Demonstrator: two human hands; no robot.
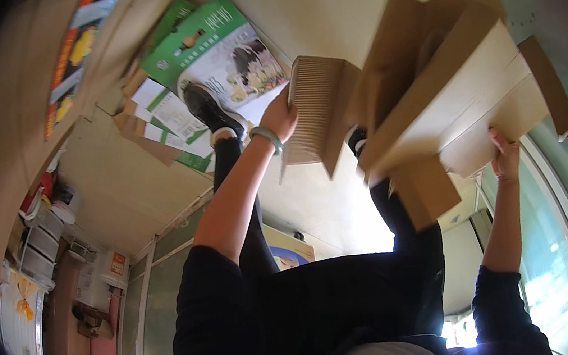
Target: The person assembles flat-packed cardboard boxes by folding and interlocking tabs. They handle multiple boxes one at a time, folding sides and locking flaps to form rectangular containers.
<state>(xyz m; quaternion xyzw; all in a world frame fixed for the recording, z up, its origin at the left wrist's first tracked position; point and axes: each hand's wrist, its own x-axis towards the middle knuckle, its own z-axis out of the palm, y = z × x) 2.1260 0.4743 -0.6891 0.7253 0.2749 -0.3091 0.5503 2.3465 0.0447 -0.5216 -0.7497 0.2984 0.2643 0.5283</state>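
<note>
My left hand (280, 116), with a pale green bangle at the wrist, grips the edge of a folded cardboard piece (318, 104) with a ribbed face. On the right, my right hand (506, 155) grips the lower edge of a brown cardboard box (454, 99), its fingers partly hidden behind the board. The box is tilted, its flaps stick out, and it is slightly blurred. Whether the ribbed piece is joined to the box I cannot tell. My black shoe (207, 108) stands on flattened green and white cartons (237, 53) printed with a cow, left of the ribbed piece.
A light tiled floor (339, 2) stretches beyond the cartons. At the far left are a large brown carton (11, 92) with a colourful printed strip and cluttered shelves (40, 248). A pale wall (544, 10) and a metal-framed glass door (555, 248) stand at the right.
</note>
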